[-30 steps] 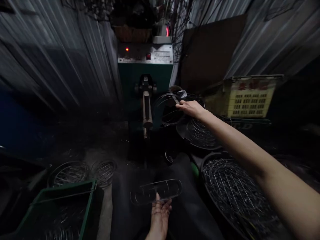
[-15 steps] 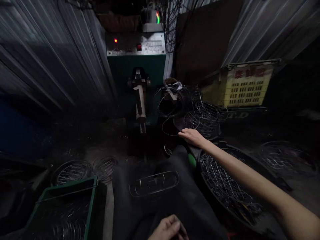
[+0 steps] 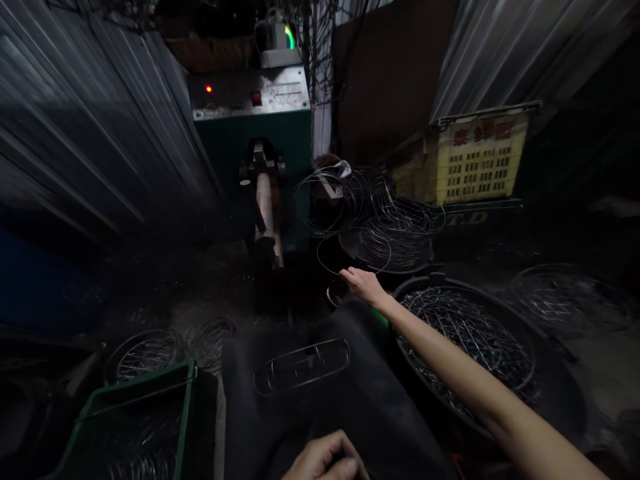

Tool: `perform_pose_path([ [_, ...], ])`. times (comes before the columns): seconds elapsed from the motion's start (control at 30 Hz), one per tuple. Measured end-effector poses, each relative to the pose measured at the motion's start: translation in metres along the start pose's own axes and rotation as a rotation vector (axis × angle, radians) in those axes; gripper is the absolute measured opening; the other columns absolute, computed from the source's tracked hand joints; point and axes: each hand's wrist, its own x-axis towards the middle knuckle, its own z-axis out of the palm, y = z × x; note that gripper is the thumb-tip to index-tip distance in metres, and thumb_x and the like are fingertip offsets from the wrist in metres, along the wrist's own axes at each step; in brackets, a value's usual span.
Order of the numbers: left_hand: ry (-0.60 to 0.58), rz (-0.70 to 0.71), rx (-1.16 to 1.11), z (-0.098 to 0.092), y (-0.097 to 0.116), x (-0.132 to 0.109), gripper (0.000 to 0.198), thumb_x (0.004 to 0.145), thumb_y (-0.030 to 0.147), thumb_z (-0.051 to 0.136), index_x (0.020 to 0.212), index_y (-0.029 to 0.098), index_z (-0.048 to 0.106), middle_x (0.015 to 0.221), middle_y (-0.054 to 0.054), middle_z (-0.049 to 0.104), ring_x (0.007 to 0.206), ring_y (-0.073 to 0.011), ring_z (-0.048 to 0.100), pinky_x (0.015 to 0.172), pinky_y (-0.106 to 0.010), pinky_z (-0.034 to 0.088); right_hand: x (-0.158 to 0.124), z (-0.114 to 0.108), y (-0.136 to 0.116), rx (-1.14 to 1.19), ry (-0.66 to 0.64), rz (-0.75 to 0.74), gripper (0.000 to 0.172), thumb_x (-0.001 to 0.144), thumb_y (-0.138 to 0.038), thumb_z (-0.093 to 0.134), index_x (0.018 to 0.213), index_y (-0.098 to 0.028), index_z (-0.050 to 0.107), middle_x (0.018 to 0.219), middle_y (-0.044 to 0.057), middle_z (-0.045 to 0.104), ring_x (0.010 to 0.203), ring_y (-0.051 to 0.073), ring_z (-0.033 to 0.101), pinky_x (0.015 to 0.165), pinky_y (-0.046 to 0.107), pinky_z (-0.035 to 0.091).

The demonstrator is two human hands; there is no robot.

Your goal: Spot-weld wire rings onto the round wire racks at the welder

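The right hand (image 3: 364, 285) is stretched out and pinches the near edge of a thin wire ring (image 3: 354, 251), which sits at its 12 o'clock, in front of a pile of rings (image 3: 400, 213). The left hand (image 3: 325, 460) is curled in a fist. An oval wire frame (image 3: 301, 365) lies on dark cloth at its 12 o'clock. A green machine (image 3: 253, 133) stands at the right hand's 11 o'clock.
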Motion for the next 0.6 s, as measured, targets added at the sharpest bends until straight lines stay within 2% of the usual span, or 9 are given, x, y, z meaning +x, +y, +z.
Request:
perform_pose_path([
  [0.13,-0.049,0.063,0.037,0.002,0.003,0.004,0.038,0.084,0.049,0.048,0.091,0.014,0.062,0.091,-0.007,0.066,0.090,-0.0182,0.058,0.084,-0.030,0.041,0.007,-0.003,-0.006,0.003,-0.017,0.097,0.033,0.095,-0.023,0.024,0.115,-0.022,0.050,0.100,0.008,0.059,0.082,0.016,0.057,0.054,0.023,0.030],
  [0.33,0.013,0.010,0.141,0.009,0.008,0.000,0.039,0.085,0.049,0.046,0.092,0.014,0.062,0.093,-0.006,0.064,0.090,-0.0174,0.057,0.085,-0.030,0.040,0.010,-0.001,-0.014,0.006,-0.037,0.186,0.032,0.091,-0.013,0.028,0.115,-0.018,0.049,0.101,0.012,0.058,0.083,0.018,0.059,0.057,0.024,0.035],
  [0.5,0.021,0.022,0.114,0.013,0.010,-0.002,0.036,0.087,0.045,0.046,0.094,0.014,0.062,0.093,-0.005,0.064,0.091,-0.0165,0.057,0.086,-0.029,0.040,0.008,-0.013,-0.006,0.025,0.028,0.284,0.035,0.093,-0.013,0.023,0.119,-0.018,0.045,0.103,0.012,0.057,0.083,0.018,0.059,0.056,0.024,0.032],
  [0.6,0.024,0.024,0.140,0.014,0.010,-0.002,0.036,0.086,0.046,0.047,0.093,0.014,0.062,0.092,-0.006,0.064,0.090,-0.0165,0.057,0.085,-0.029,0.040,0.007,-0.029,0.003,0.042,0.133,0.361,0.033,0.095,-0.020,0.022,0.115,-0.019,0.049,0.100,0.010,0.058,0.076,0.016,0.057,0.052,0.023,0.026],
])
